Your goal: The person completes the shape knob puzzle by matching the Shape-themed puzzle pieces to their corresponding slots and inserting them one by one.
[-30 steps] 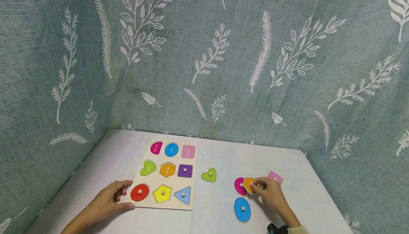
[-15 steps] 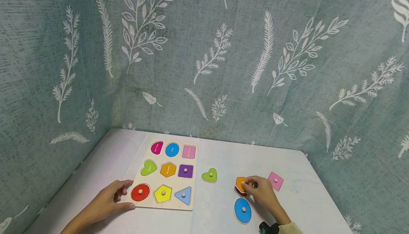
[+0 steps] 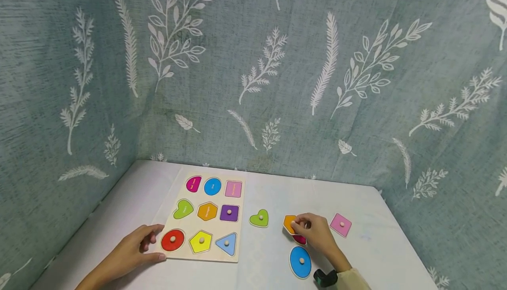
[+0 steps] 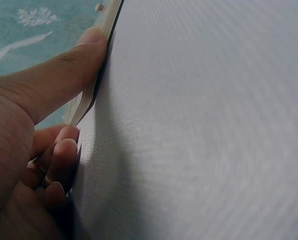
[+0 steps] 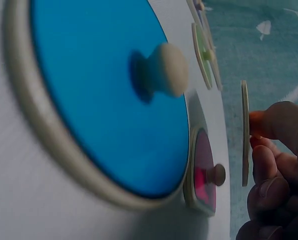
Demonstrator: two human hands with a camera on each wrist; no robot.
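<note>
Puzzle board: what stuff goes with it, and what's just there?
Puzzle things:
- board
- orange hexagon in the right hand
- green heart
- magenta half circle
- blue oval
- pink piece
- set in the board: red circle, purple square, yellow pentagon, blue triangle

Just there:
- leafy cloth
- white tablecloth
- black wrist gadget

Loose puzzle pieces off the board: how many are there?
5: green heart right of the board, orange hexagon in the right hand, magenta piece partly hidden by it, blue oval nearest the person, pink piece farthest right.
</note>
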